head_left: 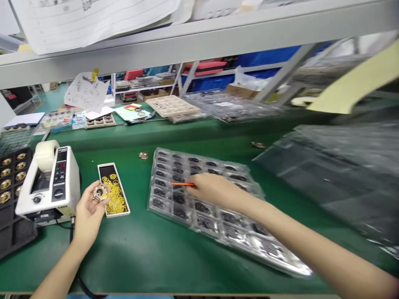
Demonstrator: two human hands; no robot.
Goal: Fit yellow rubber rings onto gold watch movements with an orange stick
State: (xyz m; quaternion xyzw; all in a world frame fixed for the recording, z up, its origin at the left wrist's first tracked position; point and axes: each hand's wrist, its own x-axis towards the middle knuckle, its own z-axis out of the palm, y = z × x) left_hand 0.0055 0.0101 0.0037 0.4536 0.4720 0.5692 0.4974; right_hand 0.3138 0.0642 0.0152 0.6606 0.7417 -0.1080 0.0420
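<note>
My left hand [87, 214] grips a round gold-rimmed part that looks like a watch case [99, 192], with a dark middle, between thumb and fingers. It is held up just over the near left side of a narrow white box [127, 207] of thin yellow rings [116, 198]. My right hand [210, 189] is closed around a thin orange stick-like tool [179, 183], whose tip points left. Under that hand lies a clear plastic tray [193, 224] with rows of pockets holding dark flat parts [180, 213]. Whether the tool touches a part I cannot tell.
A white tape dispenser [70, 174] stands on the left, beside a black tray [11, 236] of gold round parts. Small metal pieces [143, 155] lie behind on the green mat. Stacked clear trays [327, 178] are at right. A grey shelf beam [199, 39] crosses overhead.
</note>
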